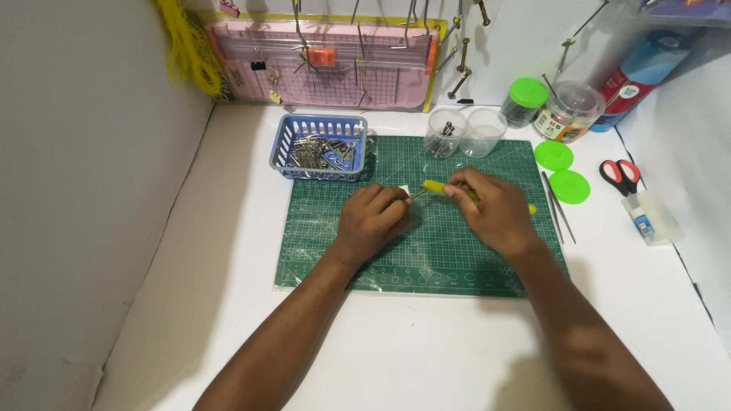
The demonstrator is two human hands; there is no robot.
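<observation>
the right hand [493, 211] is clamped around a yellow-handled screwdriver [435, 186], its handle running under the fingers and its thin shaft pointing left toward the left hand [373, 217]. the left hand's grip is curled shut over a small white piece [403, 189], pressing it to the green cutting mat [426, 259]; only a corner shows, and the screwdriver tip meets it there. the mat lies on a white desk [426, 350]. a blue basket [320, 146] of metal parts sits at the mat's upper left, two clear cups [464, 133] at its top edge, two green lids [562, 171] and red scissors [620, 175] to the right. white walls close in the corner.
</observation>
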